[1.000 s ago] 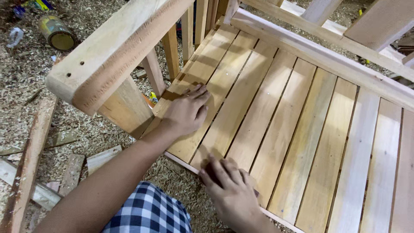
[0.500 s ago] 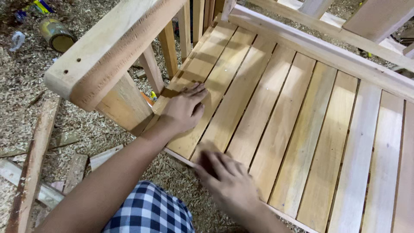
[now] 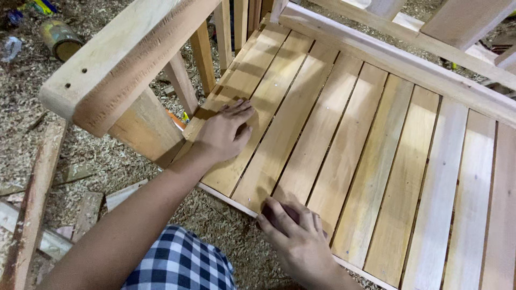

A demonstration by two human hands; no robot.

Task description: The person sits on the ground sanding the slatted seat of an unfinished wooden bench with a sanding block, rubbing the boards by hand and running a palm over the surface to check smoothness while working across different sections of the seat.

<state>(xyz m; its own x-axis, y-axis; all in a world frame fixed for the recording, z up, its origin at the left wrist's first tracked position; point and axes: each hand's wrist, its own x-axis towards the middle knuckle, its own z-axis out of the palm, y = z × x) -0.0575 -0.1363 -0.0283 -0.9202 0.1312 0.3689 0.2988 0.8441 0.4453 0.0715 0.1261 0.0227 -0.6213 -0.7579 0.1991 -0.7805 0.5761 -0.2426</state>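
Note:
A wooden bench with a slatted seat (image 3: 344,139) fills the view. My left hand (image 3: 223,133) lies flat, palm down, on the leftmost slats beside the armrest post (image 3: 144,129) and holds nothing. My right hand (image 3: 301,239) presses on the front ends of the middle slats, at the seat's front edge. Its fingers are bent over a small dark piece (image 3: 275,216), mostly hidden; I cannot tell what it is. A blue and white checked cloth (image 3: 180,263) covers my leg below the left forearm.
A thick armrest (image 3: 121,51) runs over the seat's left side, with upright spindles (image 3: 203,51) under it. The backrest rail (image 3: 398,56) crosses the top right. Sawdust, loose wood strips (image 3: 32,204) and a tin can (image 3: 60,38) lie on the floor at left.
My right hand has shifted slightly right along the seat's front edge. My left hand stays flat on the same slats.

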